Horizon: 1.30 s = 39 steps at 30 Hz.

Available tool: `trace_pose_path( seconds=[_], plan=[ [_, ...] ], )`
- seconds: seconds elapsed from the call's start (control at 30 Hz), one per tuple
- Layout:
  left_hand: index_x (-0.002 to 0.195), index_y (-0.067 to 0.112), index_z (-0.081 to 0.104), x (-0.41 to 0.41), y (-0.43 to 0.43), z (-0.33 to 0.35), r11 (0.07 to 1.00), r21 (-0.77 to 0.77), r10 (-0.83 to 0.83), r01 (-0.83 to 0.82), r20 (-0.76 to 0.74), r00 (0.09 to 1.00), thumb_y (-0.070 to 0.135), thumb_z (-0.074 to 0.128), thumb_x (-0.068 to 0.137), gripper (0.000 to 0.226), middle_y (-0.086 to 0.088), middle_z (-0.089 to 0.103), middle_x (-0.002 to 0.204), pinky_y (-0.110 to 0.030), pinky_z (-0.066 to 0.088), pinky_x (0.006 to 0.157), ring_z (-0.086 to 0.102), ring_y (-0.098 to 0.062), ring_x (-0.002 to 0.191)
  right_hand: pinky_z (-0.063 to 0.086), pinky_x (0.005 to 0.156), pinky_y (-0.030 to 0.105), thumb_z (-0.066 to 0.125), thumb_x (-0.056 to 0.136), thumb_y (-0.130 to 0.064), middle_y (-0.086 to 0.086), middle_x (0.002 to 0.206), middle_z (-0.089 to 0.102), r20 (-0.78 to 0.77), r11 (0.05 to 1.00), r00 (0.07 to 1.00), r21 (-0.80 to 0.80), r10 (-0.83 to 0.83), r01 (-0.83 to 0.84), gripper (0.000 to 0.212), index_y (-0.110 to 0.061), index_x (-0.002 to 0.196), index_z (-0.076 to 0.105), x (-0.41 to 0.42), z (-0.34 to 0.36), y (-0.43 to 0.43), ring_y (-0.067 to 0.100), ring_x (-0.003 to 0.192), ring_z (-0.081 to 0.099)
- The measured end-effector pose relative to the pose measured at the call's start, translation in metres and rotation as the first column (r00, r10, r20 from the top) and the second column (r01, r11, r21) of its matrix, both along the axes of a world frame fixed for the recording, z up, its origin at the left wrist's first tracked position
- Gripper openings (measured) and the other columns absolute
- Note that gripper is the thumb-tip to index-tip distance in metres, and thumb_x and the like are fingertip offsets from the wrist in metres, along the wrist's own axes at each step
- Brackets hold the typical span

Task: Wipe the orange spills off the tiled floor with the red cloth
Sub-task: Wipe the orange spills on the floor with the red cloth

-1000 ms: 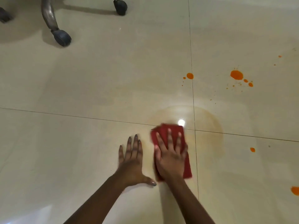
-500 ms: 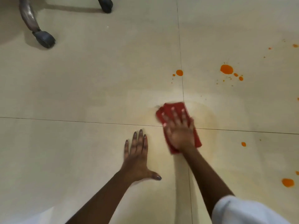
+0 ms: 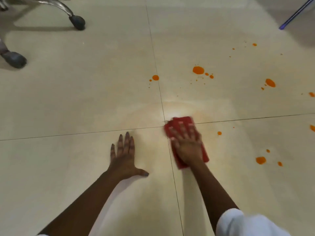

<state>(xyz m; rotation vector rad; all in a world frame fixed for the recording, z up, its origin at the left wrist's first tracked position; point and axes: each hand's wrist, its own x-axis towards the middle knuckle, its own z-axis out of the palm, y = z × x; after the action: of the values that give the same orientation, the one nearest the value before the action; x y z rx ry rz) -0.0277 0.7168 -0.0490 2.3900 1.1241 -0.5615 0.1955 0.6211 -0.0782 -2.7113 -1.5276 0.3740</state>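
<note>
So, how many hands are on the floor (image 3: pixel 85 86)?

Two, both flat, fingers straight. The left hand (image 3: pixel 123 155) presses bare tile, thumb out. The right hand (image 3: pixel 187 145) lies spread on the one red cloth (image 3: pixel 180 120), gripping nothing.

Where is the cloth?

Just right of the point where four tiles meet, across the grout line, inside a faint orange smear.

And the spills?

Four larger orange blots (image 3: pixel 198 70) in full view beyond and to the right of the cloth, two more cut by the right edge, small drops scattered among them.

Anything else?

Two chair wheels (image 3: pixel 77 22) top left, one blue pole (image 3: pixel 296 13) top right, one white sleeve (image 3: pixel 247 223).
</note>
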Motion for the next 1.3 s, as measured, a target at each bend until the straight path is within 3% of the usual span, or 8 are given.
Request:
trace_pose_path(
  seconds=[0.13, 0.27, 0.33, 0.43, 0.53, 0.67, 1.0, 1.3],
  plan=[
    [0.128, 0.008, -0.036, 0.018, -0.027, 0.002, 0.976, -0.050, -0.211, 0.213, 0.039, 0.977, 0.089, 0.038, 0.050, 0.135, -0.004, -0.050, 0.134, -0.050, -0.009, 0.114, -0.041, -0.024, 0.129, 0.002, 0.112, 0.056, 0.017, 0.098, -0.047, 0.001, 0.157, -0.008, -0.056, 0.863, 0.863, 0.033, -0.502, 0.504, 0.052, -0.042, 0.146, -0.002, -0.008, 0.000, -0.069, 0.031, 0.142, -0.012],
    [0.131, 0.006, -0.033, 0.033, -0.045, 0.003, 0.974, -0.040, -0.227, 0.225, -0.067, 0.972, 0.075, 0.053, 0.069, 0.126, -0.006, -0.046, 0.136, -0.050, -0.012, 0.110, -0.039, -0.025, 0.128, 0.014, 0.109, 0.059, 0.021, 0.093, -0.050, 0.004, 0.153, 0.019, -0.056, 0.977, 0.978, 0.053, -0.201, 0.204, 0.054, -0.039, 0.145, 0.018, -0.063, -0.006, -0.087, 0.037, 0.140, 0.013],
    [0.138, 0.008, -0.028, 0.038, -0.045, 0.013, 0.975, -0.033, -0.223, 0.221, -0.132, 0.966, 0.071, 0.054, 0.073, 0.122, -0.005, -0.043, 0.139, -0.052, -0.011, 0.110, -0.036, -0.028, 0.132, 0.011, 0.111, 0.057, 0.016, 0.093, -0.053, -0.001, 0.154, 0.009, -0.034, 0.997, 0.997, 0.048, -0.063, 0.065, 0.052, -0.043, 0.144, 0.012, -0.046, -0.005, -0.089, 0.033, 0.141, 0.000],
    [0.144, 0.007, -0.019, 0.047, -0.042, 0.028, 0.965, -0.059, -0.262, 0.255, -0.157, 0.952, 0.066, 0.054, 0.078, 0.115, -0.008, -0.034, 0.149, -0.050, -0.010, 0.111, -0.029, -0.028, 0.137, -0.002, 0.111, 0.052, 0.000, 0.086, -0.058, 0.000, 0.155, -0.006, -0.062, 0.970, 0.969, 0.023, -0.240, 0.242, 0.057, -0.045, 0.141, 0.000, -0.031, 0.000, -0.092, 0.029, 0.141, -0.014],
    [0.145, 0.009, -0.016, 0.055, -0.040, 0.038, 0.954, -0.064, -0.299, 0.293, -0.138, 0.944, 0.063, 0.055, 0.080, 0.111, -0.007, -0.029, 0.151, -0.047, -0.010, 0.112, -0.028, -0.024, 0.138, 0.007, 0.111, 0.053, 0.005, 0.087, -0.057, 0.009, 0.156, 0.007, -0.127, 0.907, 0.901, 0.018, -0.415, 0.420, 0.059, -0.039, 0.143, 0.009, -0.042, 0.011, -0.094, 0.036, 0.143, 0.005],
    [0.146, 0.010, -0.015, 0.078, -0.029, 0.045, 0.946, -0.066, -0.322, 0.317, -0.103, 0.941, 0.061, 0.055, 0.081, 0.108, -0.005, -0.029, 0.152, -0.045, -0.009, 0.113, -0.027, -0.022, 0.139, 0.021, 0.107, 0.054, 0.004, 0.092, -0.059, 0.014, 0.153, 0.023, -0.150, 0.923, 0.911, -0.051, -0.384, 0.381, 0.058, -0.037, 0.143, 0.022, -0.025, 0.014, -0.096, 0.041, 0.139, 0.020],
    [0.145, 0.011, -0.018, 0.155, -0.004, 0.016, 0.896, 0.038, -0.438, 0.442, -0.082, 0.895, 0.061, 0.056, 0.079, 0.111, -0.008, -0.034, 0.148, -0.052, -0.013, 0.109, -0.027, -0.026, 0.138, -0.009, 0.112, 0.049, -0.023, 0.073, -0.069, 0.005, 0.146, -0.032, -0.110, 0.903, 0.901, -0.149, -0.419, 0.402, 0.073, -0.038, 0.139, -0.019, 0.039, 0.013, -0.077, 0.030, 0.137, -0.028],
    [0.144, 0.012, -0.021, 0.195, 0.010, 0.022, 0.891, -0.011, -0.454, 0.454, -0.043, 0.890, 0.065, 0.058, 0.075, 0.118, -0.007, -0.037, 0.146, -0.052, -0.013, 0.109, -0.033, -0.027, 0.134, -0.011, 0.111, 0.050, -0.031, 0.063, -0.075, 0.004, 0.143, -0.036, -0.206, 0.881, 0.868, -0.257, -0.452, 0.398, 0.083, -0.039, 0.137, -0.022, 0.055, 0.026, -0.071, 0.028, 0.131, -0.036]
  ],
)
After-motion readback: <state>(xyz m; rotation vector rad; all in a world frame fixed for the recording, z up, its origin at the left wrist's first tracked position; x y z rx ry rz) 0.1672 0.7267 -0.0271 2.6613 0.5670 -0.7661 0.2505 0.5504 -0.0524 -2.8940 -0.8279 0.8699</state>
